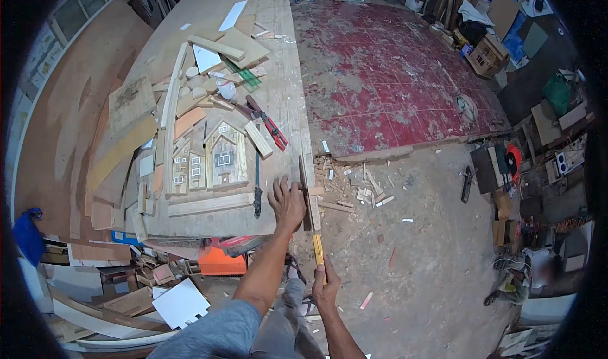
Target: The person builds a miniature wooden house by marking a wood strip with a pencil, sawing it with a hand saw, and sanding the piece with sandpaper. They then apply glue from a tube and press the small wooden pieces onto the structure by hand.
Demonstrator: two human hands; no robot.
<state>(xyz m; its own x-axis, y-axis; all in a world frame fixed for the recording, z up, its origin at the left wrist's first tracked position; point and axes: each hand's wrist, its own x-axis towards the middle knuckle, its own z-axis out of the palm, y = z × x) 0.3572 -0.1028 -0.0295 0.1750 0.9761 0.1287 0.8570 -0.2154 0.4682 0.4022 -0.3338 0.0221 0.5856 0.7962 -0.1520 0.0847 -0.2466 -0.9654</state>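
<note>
Pale wood strip [313,208] lies along the table [278,61] edge nearest the person, on its R side, running lengthwise w/ the edge; light, straight-grained look, a dark band down the side facing the L hand [288,204]. A short pale block [315,191] crosses it about midway. L hand is palm down right beside the strip, fingers spread on the tabletop, thumb side toward the wood; can't tell if its grip actually pinches the strip. R hand [326,284] is lower, off the table, w/ a narrow grip, thumb and fingers closed round 1 yellow tool [318,250] (slim, straight, bright; exact kind hard to tell). Tool's far end sits just by the strip's near end; contact unclear.

Counts, approx. where stuff overlaps: 1 strip, 1 yellow tool. On the table, 1 big gabled house panel [234,172], tan wood w/ white-framed windows (1 large, 1 small up top), plus what look like 2 narrower house pcs [179,169] to its L. Also 1 pr. red-handled pliers [273,131], 1 long dark tool w/ black handle [258,197], 1 loose block [259,138] btwn them, 1 green pc. [249,78]. Wood scraps [370,185] litter the floor [418,251], too many to count.
</note>
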